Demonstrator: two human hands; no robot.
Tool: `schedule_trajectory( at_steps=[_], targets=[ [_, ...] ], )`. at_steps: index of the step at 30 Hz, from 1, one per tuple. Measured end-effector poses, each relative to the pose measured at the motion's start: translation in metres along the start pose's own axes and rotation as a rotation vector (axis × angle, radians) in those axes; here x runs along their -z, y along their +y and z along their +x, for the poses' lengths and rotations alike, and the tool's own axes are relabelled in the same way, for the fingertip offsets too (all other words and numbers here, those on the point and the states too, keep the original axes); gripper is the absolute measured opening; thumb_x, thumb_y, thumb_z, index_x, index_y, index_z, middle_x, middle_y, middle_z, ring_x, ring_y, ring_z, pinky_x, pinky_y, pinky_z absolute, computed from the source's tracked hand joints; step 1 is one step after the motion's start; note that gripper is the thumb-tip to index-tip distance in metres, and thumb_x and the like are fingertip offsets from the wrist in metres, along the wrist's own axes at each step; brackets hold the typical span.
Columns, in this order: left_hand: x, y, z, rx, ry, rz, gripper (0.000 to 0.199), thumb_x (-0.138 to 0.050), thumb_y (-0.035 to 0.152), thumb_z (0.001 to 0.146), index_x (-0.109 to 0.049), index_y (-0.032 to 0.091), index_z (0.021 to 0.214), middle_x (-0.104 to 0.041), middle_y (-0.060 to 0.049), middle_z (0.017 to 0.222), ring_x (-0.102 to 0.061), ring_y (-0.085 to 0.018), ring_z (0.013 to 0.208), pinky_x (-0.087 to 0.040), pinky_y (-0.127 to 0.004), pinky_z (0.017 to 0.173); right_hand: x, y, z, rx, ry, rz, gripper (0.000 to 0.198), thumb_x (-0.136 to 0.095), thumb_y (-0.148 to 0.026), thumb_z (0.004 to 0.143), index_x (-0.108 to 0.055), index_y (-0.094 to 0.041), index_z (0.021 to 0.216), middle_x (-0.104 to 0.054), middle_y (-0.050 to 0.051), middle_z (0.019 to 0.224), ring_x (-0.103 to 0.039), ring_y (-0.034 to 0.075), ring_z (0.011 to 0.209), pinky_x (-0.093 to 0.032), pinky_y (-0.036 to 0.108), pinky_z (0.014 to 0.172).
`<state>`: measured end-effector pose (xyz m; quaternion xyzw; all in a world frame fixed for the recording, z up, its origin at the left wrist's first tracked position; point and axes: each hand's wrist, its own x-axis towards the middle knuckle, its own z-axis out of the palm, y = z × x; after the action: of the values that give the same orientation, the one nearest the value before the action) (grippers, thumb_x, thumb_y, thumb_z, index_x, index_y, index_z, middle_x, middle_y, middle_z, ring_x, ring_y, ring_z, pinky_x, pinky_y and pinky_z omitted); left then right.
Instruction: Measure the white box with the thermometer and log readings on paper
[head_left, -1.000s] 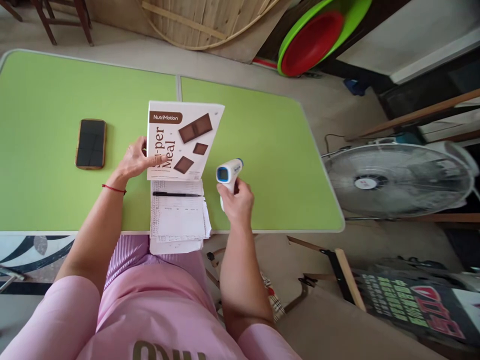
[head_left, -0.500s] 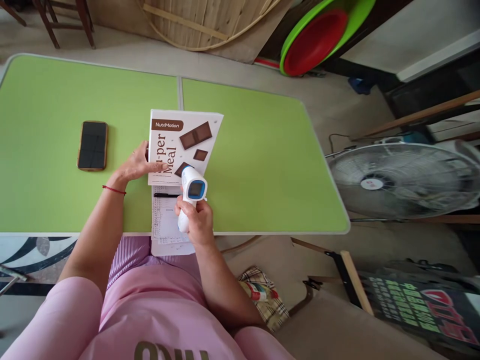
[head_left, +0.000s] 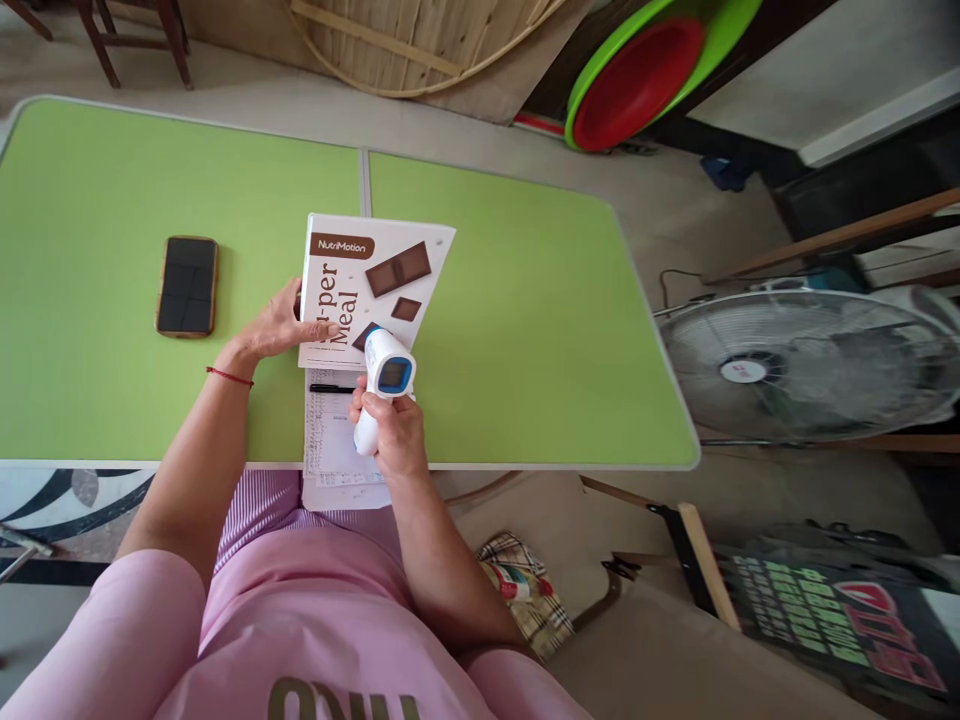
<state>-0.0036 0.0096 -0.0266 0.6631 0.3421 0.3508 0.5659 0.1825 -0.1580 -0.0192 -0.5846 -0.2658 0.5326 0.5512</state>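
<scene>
My left hand (head_left: 281, 325) grips the left edge of a white box (head_left: 405, 310) printed with chocolate pieces, its thumb across the front and the other fingers hidden behind. My right hand (head_left: 396, 428) is wrapped round the handle of a white infrared thermometer (head_left: 386, 365) with a blue-rimmed screen. The thermometer's far end is close in front of the box's lower part; whether they touch I cannot tell. Under the box and my right hand lie written sheets of paper (head_left: 330, 440), with a black pen (head_left: 332, 388) across them, overhanging the table's near edge.
A phone (head_left: 187, 287) in a brown case lies on the green table (head_left: 525, 330), left of my left hand. Right of the table stands a large fan (head_left: 810, 365). Red and green basins (head_left: 637, 85) lean beyond the far edge. A checked cloth (head_left: 544, 610) is at the lower right.
The view has shifted slightly. Both hands keep their hold on the box and the thermometer, which stay in nearly the same places.
</scene>
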Motion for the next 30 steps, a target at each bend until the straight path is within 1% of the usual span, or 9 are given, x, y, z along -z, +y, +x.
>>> schedule_trajectory(
  at_steps=[6, 10, 14, 18, 21, 24, 26, 28, 30],
  targets=[
    [-0.002, -0.001, 0.001, -0.003, -0.003, -0.022, 0.084, -0.107, 0.072, 0.068, -0.071, 0.021, 0.125, -0.084, -0.010, 0.121, -0.080, -0.030, 0.110, -0.067, -0.041, 0.090, 0.000, 0.002, 0.000, 0.000, 0.013, -0.004, 0.038, -0.081, -0.057, 0.068, -0.074, -0.026, 0.090, -0.063, -0.004, 0.066, -0.055, 0.017, 0.061, -0.045, 0.035, 0.061],
    [-0.003, 0.003, 0.001, -0.020, -0.032, -0.010, 0.081, -0.104, 0.075, 0.071, -0.073, 0.020, 0.124, -0.085, -0.012, 0.123, -0.081, -0.034, 0.112, -0.069, -0.045, 0.094, 0.000, -0.001, 0.000, -0.002, 0.013, -0.004, 0.038, -0.082, -0.057, 0.068, -0.073, -0.026, 0.088, -0.064, -0.004, 0.064, -0.055, 0.016, 0.060, -0.044, 0.034, 0.060],
    [-0.003, 0.004, 0.001, -0.026, -0.040, 0.011, 0.080, -0.103, 0.077, 0.073, -0.073, 0.022, 0.123, -0.086, -0.012, 0.123, -0.082, -0.036, 0.111, -0.071, -0.051, 0.096, -0.001, -0.003, -0.001, -0.006, 0.019, 0.004, 0.039, -0.083, -0.057, 0.066, -0.073, -0.026, 0.087, -0.064, -0.005, 0.063, -0.056, 0.016, 0.059, -0.044, 0.033, 0.059],
    [-0.001, 0.000, 0.001, -0.021, -0.015, 0.017, 0.082, -0.105, 0.075, 0.070, -0.072, 0.023, 0.125, -0.085, -0.012, 0.127, -0.082, -0.037, 0.115, -0.071, -0.051, 0.097, -0.004, -0.001, -0.002, 0.005, 0.017, -0.006, 0.040, -0.082, -0.059, 0.068, -0.072, -0.026, 0.088, -0.064, -0.005, 0.062, -0.056, 0.016, 0.058, -0.043, 0.033, 0.058],
    [-0.002, 0.002, 0.001, -0.007, -0.008, 0.022, 0.083, -0.106, 0.073, 0.068, -0.072, 0.023, 0.125, -0.086, -0.012, 0.126, -0.082, -0.037, 0.114, -0.071, -0.051, 0.096, -0.005, -0.001, -0.004, 0.006, 0.019, -0.005, 0.040, -0.082, -0.058, 0.071, -0.072, -0.026, 0.092, -0.063, -0.006, 0.064, -0.057, 0.016, 0.059, -0.044, 0.033, 0.059],
    [-0.002, 0.007, 0.001, -0.011, -0.052, 0.017, 0.079, -0.106, 0.072, 0.070, -0.073, 0.022, 0.122, -0.087, -0.011, 0.121, -0.083, -0.037, 0.113, -0.071, -0.051, 0.097, -0.006, -0.003, -0.006, 0.007, 0.000, -0.006, 0.040, -0.083, -0.057, 0.074, -0.072, -0.026, 0.097, -0.064, -0.005, 0.067, -0.058, 0.017, 0.062, -0.045, 0.033, 0.060],
    [-0.001, 0.008, 0.001, -0.014, -0.074, 0.025, 0.076, -0.104, 0.071, 0.072, -0.074, 0.022, 0.122, -0.087, -0.011, 0.120, -0.082, -0.037, 0.114, -0.070, -0.051, 0.097, -0.005, -0.004, -0.008, 0.014, -0.018, -0.012, 0.039, -0.084, -0.056, 0.075, -0.071, -0.026, 0.095, -0.064, -0.005, 0.069, -0.056, 0.016, 0.062, -0.044, 0.032, 0.059],
    [0.002, 0.004, 0.002, -0.003, -0.052, 0.076, 0.074, -0.103, 0.069, 0.074, -0.075, 0.022, 0.123, -0.087, -0.012, 0.123, -0.082, -0.038, 0.115, -0.069, -0.052, 0.098, -0.004, -0.006, -0.010, 0.023, -0.042, -0.019, 0.038, -0.085, -0.056, 0.075, -0.069, -0.026, 0.092, -0.064, -0.005, 0.069, -0.054, 0.015, 0.061, -0.042, 0.031, 0.058],
    [0.007, -0.004, 0.002, 0.021, 0.001, 0.155, 0.072, -0.103, 0.067, 0.074, -0.075, 0.023, 0.123, -0.086, -0.012, 0.125, -0.081, -0.040, 0.117, -0.067, -0.054, 0.098, -0.003, -0.008, -0.012, 0.039, -0.061, -0.029, 0.038, -0.085, -0.058, 0.077, -0.069, -0.026, 0.091, -0.063, -0.004, 0.069, -0.053, 0.015, 0.061, -0.041, 0.031, 0.057]
  ],
)
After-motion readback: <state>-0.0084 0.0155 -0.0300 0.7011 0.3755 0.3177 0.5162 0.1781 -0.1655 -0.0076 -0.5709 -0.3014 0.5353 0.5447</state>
